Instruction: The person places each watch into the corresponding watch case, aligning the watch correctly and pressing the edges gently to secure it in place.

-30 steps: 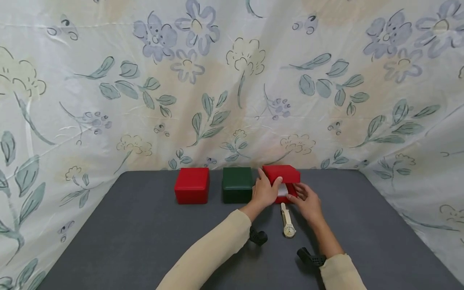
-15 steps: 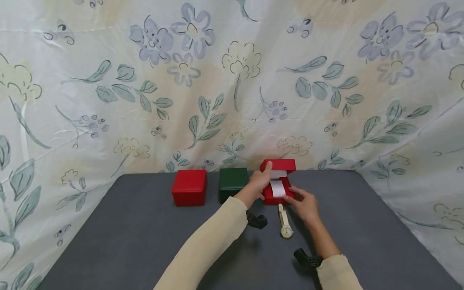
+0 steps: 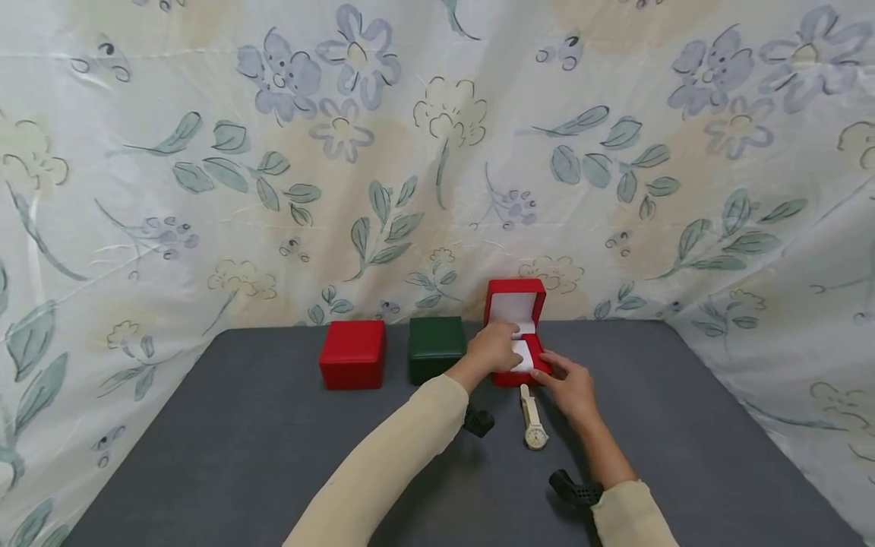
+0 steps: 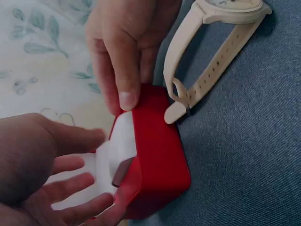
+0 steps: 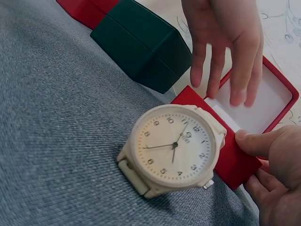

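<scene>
A red watch box [image 3: 506,378] stands with its lid raised, showing a white lining and a white cushion [image 4: 123,134]. Over the opening reaches my left hand [image 3: 494,348], its fingers spread and relaxed near the cushion; whether they touch it I cannot tell. My right hand [image 3: 573,386] grips the box's right side, thumb at the front edge [image 5: 247,140] and fingers round the outer wall. Just in front of the box lies a cream wristwatch [image 3: 533,425], strap end toward the box and dial facing up [image 5: 176,141].
A closed green box [image 3: 436,349] stands left of the opened one. Farther left is a closed red box [image 3: 352,355]. All rest on a dark grey cloth-covered table [image 3: 273,456], with a floral curtain [image 3: 383,152] hanging behind its back edge.
The red box's lid has swung from partly raised to fully upright. My left hand has left the lid and moved over the cushion; my right hand has kept its place on the box.
</scene>
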`<state>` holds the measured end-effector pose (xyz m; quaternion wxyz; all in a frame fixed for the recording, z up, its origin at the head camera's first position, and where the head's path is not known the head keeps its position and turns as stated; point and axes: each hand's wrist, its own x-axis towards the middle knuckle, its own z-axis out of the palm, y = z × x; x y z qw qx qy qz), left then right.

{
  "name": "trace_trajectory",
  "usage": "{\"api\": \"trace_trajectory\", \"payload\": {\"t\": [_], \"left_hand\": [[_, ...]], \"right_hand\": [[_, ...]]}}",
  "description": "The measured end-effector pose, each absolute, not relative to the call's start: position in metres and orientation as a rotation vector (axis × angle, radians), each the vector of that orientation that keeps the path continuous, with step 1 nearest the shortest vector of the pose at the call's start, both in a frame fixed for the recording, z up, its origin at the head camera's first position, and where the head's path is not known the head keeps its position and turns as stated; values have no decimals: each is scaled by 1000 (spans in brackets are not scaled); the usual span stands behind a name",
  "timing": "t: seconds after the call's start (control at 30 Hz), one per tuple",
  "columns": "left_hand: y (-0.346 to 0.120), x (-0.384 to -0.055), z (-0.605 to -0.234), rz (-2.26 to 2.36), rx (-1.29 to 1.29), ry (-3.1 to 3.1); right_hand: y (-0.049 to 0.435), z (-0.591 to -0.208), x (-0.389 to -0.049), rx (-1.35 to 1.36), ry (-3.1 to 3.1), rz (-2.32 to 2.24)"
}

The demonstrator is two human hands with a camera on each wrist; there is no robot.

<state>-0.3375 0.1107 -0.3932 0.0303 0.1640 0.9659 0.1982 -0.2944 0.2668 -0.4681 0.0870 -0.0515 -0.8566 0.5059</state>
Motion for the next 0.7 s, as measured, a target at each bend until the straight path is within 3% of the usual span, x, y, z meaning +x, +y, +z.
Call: {"api": "trace_trajectory", "payload": {"t": [0.7], "left_hand": [[120, -353, -413, 125, 740, 3004]], "right_hand": [[266, -470, -297, -176, -2495, 1517]]}}
